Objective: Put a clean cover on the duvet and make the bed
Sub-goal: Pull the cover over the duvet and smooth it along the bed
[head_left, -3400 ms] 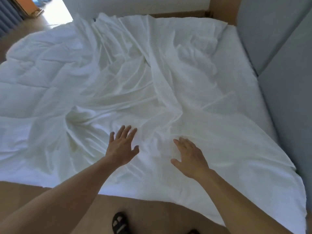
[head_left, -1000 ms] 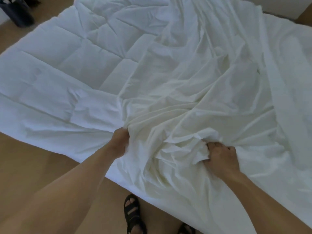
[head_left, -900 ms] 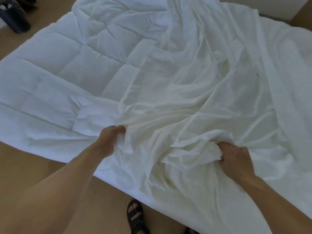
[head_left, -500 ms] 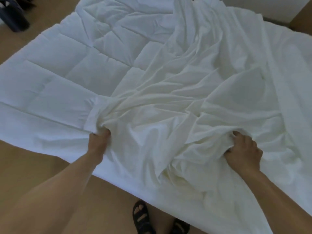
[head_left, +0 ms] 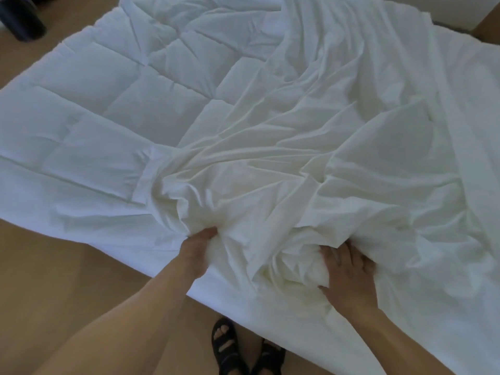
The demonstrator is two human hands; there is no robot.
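Observation:
A white quilted duvet [head_left: 113,98] lies flat across the bed, its stitched squares bare on the left half. A thin white cover [head_left: 311,147] lies crumpled over its right half and bunches up near the bed's front edge. My left hand [head_left: 196,251] grips a gathered fold of the cover at the bunch's left side. My right hand [head_left: 347,269] clutches the wad of cover on the right, fingers curled into the cloth. The two hands sit close together with the bunch between them.
Wooden floor [head_left: 67,280] runs along the bed's front edge, where my feet in dark sandals [head_left: 232,347] stand. A dark object [head_left: 21,17] sits on the floor at the far left. A wooden bed frame corner [head_left: 487,28] shows at the top right.
Both hands have drawn closer together and toward the bed's front edge, gathering more of the cover into a tighter bunch. Earlier they rested flat and open on the cloth.

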